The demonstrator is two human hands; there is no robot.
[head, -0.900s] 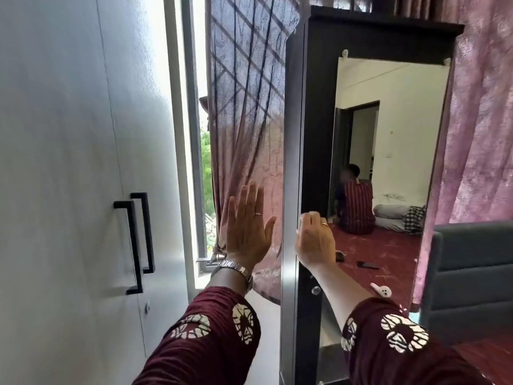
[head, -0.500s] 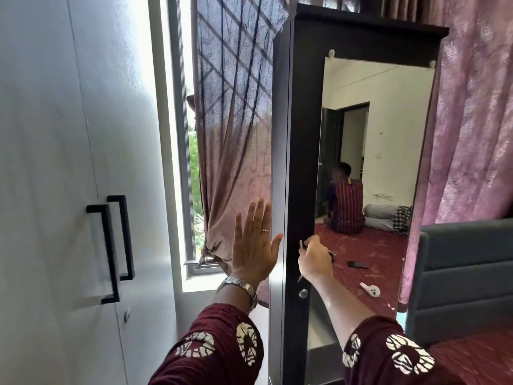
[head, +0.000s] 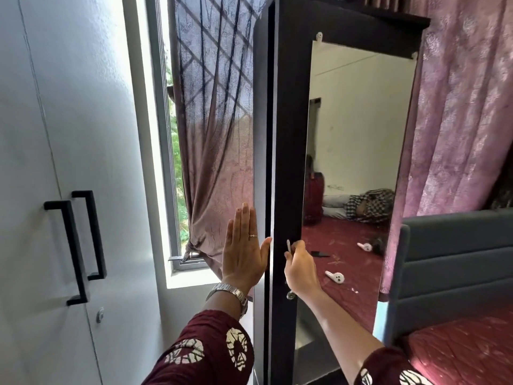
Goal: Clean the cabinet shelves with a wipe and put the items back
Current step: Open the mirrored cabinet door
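A tall dark cabinet (head: 286, 129) stands ahead, its door fronted by a long mirror (head: 358, 140). The door is slightly ajar, with a thin gap along its left edge. My left hand (head: 244, 251) is flat and open, fingers up, against the cabinet's left side. My right hand (head: 301, 268) is closed on a small metal handle (head: 288, 247) on the door's dark frame, just above a round lock (head: 291, 295). No wipe or shelf items are in view; the shelves are hidden behind the door.
A white wardrobe with black handles (head: 75, 245) fills the left. A window (head: 172, 168) and a pink-purple curtain (head: 216, 134) sit behind the cabinet. A grey padded headboard (head: 455, 262) and red bed (head: 466, 351) lie at the right.
The view has drawn closer to the cabinet. My right hand slid down the door frame onto the handle, and the mirrored door has swung, shifting its reflection. My left hand stays flat on the side.
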